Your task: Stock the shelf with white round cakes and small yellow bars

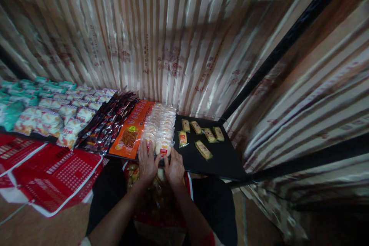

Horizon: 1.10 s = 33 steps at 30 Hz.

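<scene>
Both my hands rest at the near edge of a black shelf [219, 157], side by side. My left hand [147, 162] lies flat with fingers spread against the front of two rows of round pale snack packets [160, 127]. My right hand [174, 166] touches the nearest packet [163, 148] with its fingertips, fingers stretched out. Several small yellow wrapped snacks [203, 149] lie loose on the shelf to the right of my hands.
Left of the round packets lie orange packs [131, 132], dark red packs [108, 123], white-and-red bags [49, 119] and teal packs [17, 92]. Red printed bags [57, 173] sit at lower left. A striped curtain [173, 38] hangs behind. A bag of snacks [144, 196] is below my hands.
</scene>
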Each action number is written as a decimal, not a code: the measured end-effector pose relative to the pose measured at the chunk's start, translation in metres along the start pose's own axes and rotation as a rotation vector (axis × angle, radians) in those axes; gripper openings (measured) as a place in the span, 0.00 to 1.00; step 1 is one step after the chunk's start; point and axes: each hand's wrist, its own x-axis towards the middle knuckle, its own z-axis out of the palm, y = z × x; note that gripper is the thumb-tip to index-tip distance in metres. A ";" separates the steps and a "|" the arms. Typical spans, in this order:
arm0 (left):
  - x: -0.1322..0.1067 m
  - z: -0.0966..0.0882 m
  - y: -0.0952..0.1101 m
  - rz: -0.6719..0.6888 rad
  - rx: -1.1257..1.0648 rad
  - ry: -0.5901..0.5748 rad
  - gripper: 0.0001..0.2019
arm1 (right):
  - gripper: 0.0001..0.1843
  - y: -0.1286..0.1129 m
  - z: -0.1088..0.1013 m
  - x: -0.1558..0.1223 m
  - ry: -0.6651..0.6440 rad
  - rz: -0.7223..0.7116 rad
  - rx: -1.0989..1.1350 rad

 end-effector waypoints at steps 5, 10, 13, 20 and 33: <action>-0.001 -0.002 0.001 -0.027 -0.006 -0.038 0.31 | 0.29 0.002 0.003 -0.003 0.050 -0.017 0.046; -0.004 -0.011 0.005 -0.015 -0.035 -0.066 0.31 | 0.30 0.010 0.000 -0.011 0.091 -0.015 0.183; -0.017 -0.017 0.008 0.010 -0.073 -0.070 0.30 | 0.27 0.013 -0.005 -0.023 0.140 0.021 0.293; -0.091 -0.015 0.003 0.240 -0.174 -0.368 0.19 | 0.16 0.024 0.011 -0.072 0.042 0.108 0.321; -0.092 0.016 0.003 0.045 -0.069 -0.900 0.26 | 0.23 0.059 0.056 -0.067 -0.332 0.254 0.010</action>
